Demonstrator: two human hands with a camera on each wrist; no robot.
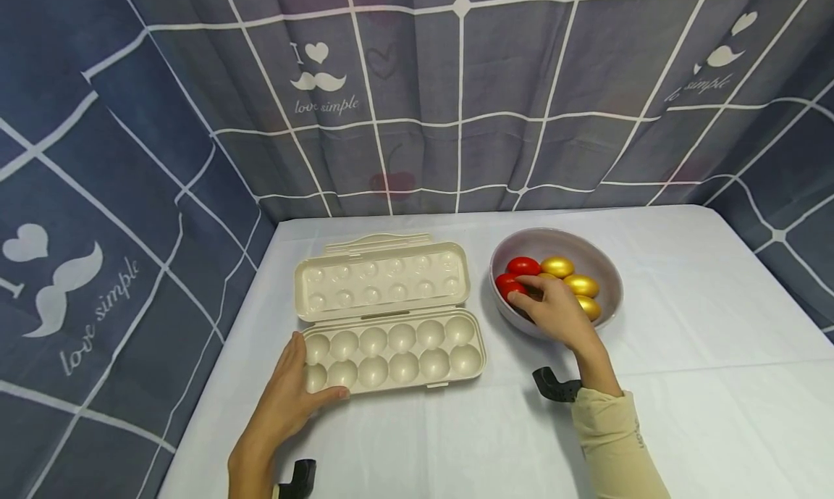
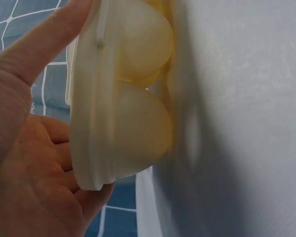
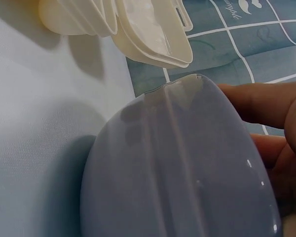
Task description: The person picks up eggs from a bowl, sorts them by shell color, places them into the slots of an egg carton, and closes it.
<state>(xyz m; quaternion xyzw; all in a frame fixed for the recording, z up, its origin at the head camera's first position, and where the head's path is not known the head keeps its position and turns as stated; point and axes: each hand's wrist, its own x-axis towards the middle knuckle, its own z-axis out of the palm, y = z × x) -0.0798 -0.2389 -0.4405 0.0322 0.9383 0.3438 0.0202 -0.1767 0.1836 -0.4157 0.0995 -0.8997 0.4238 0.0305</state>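
Note:
A cream plastic egg carton (image 1: 394, 350) lies unfolded on the table, its hinged lid (image 1: 383, 282) laid back behind two rows of round cups. At the carton's left end, my left hand (image 1: 287, 390) grips the corner, thumb along the front edge and fingers at the left side. My right hand (image 1: 557, 312) reaches over the near rim of a grey-mauve bowl (image 1: 609, 274). There its thumb and fingers pinch a red egg (image 1: 512, 290), partly covered by the hand. Another red egg (image 1: 523, 266) and several gold eggs (image 1: 582, 285) lie around it in the bowl.
White cloth covers the table (image 1: 456, 441). Dark checked curtains (image 1: 417, 108) hang behind it and along both sides. Beside the bowl in the right wrist view, the carton's lid corner (image 3: 153, 34) stands close. Dark wrist mounts (image 1: 557, 384) sit under the wrists.

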